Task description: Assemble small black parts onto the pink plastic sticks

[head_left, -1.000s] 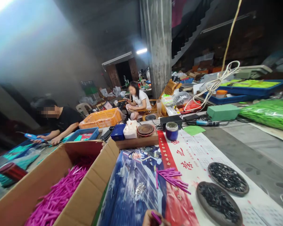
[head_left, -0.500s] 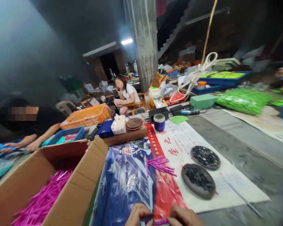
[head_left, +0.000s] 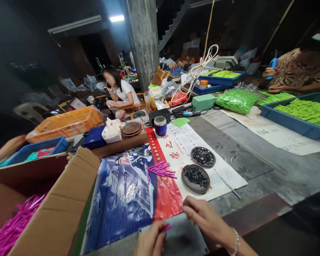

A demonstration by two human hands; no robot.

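Note:
My left hand [head_left: 150, 240] pinches a short magenta stick [head_left: 166, 228], most of it covered by the fingers. Low at centre right, my right hand [head_left: 202, 217] has its thumb and fingers pressed together; anything between them is too small to make out. Beneath both hands lies a flat grey metal plate [head_left: 185, 236]. Just beyond the right hand are two round dishes: the nearer dish [head_left: 185, 183] holds small black parts, the farther dish [head_left: 214, 161] small dark, shiny parts. Several magenta sticks [head_left: 162, 170] lie fanned out on the poster [head_left: 106, 213], near small silvery pieces [head_left: 131, 191].
A cardboard box [head_left: 50, 206] with many magenta sticks stands on the left. A thin metal rod [head_left: 229, 185] lies on the calendar sheet. Farther back are a blue jar [head_left: 160, 129], an orange crate [head_left: 69, 124] and a blue tray [head_left: 296, 121] of green sticks. Other people sit around.
My view has swung to the right. My hands were close together at a magenta piece; now the right hand is apart, over towards the dishes, while the left keeps the stick.

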